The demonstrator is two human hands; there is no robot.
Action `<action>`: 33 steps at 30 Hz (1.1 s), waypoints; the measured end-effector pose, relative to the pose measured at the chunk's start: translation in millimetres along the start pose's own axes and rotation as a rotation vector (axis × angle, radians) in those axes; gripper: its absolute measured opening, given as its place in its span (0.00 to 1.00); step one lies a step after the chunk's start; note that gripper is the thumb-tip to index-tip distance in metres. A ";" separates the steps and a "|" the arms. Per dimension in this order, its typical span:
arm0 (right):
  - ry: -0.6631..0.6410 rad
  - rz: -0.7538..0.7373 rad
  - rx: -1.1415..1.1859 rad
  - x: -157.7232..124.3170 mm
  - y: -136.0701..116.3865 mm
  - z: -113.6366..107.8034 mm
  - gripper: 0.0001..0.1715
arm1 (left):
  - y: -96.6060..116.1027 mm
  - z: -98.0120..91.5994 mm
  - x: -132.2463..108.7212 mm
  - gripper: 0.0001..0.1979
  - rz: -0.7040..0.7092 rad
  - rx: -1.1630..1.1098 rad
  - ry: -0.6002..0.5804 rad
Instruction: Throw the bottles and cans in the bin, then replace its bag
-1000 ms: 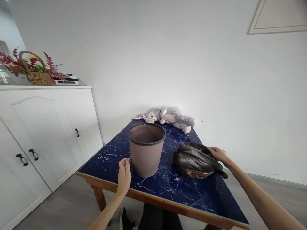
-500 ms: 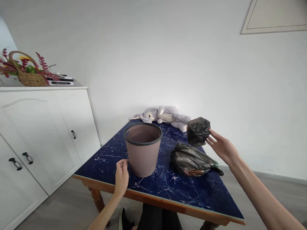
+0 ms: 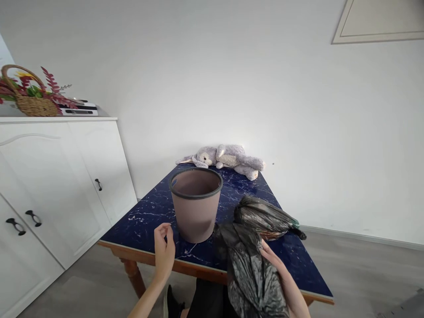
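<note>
My right hand (image 3: 276, 269) grips a loose black plastic bag (image 3: 251, 274), which hangs down over the table's near edge. The bag hides part of my fingers. Just left of the brown-grey trash bin (image 3: 197, 216), my left hand (image 3: 164, 249) hovers near the table's front edge, its fingers loosely curled and nothing visible in them. The bin stands upright, its dark rim facing up and no liner showing. Behind the loose bag lies a filled, knotted black garbage bag (image 3: 265, 214) on the blue marbled table (image 3: 145, 227).
A grey plush rabbit (image 3: 228, 159) lies along the table's far end by the wall. White cabinets (image 3: 66, 185) stand at the left, topped by a wicker flower basket (image 3: 36, 105). My legs (image 3: 210, 298) are under the near edge.
My right hand has swung the black bag from the right side down toward me, and the bag has spread out longer. My left hand has shifted slightly away from the bin, fingers loosening.
</note>
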State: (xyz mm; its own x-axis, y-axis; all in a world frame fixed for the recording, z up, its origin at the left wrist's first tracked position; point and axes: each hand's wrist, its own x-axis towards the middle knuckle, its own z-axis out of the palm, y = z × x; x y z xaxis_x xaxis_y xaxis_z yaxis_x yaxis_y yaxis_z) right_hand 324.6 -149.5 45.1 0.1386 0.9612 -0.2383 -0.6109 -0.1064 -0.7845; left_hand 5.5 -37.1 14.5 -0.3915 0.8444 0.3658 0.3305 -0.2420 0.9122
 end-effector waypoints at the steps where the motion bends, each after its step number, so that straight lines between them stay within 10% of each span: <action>1: -0.026 0.005 0.013 -0.7 3.7 0.0 0.32 | 6.7 -1.7 -10.9 0.20 0.020 0.014 -0.003; 10: 0.219 0.043 0.204 -27.1 4.7 35.8 0.46 | 105.6 -29.8 -85.4 0.25 0.072 0.078 -0.950; 16: 0.366 0.030 0.229 -42.6 15.5 48.2 0.54 | 133.8 -31.6 -79.8 0.27 -0.138 0.098 -0.915; 23: 0.323 -0.086 0.241 -47.2 21.8 43.1 0.53 | 160.9 -21.8 -78.1 0.22 -0.063 0.028 -0.893; 28: 0.240 -0.278 0.132 -62.6 8.6 46.3 0.41 | 144.9 -35.5 -71.2 0.26 -0.072 0.042 -0.872; 33: 0.203 -0.328 0.030 -75.4 1.5 49.1 0.43 | 106.3 -55.5 -66.6 0.35 -0.231 -0.177 -1.178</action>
State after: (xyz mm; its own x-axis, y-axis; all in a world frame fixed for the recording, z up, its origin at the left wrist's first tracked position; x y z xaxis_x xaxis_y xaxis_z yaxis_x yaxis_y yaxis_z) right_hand 275.0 -209.6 90.0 0.4798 0.8729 -0.0887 -0.5309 0.2084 -0.8214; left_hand 19.1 -145.6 97.3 0.6256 0.7714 -0.1168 0.1982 -0.0124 0.9801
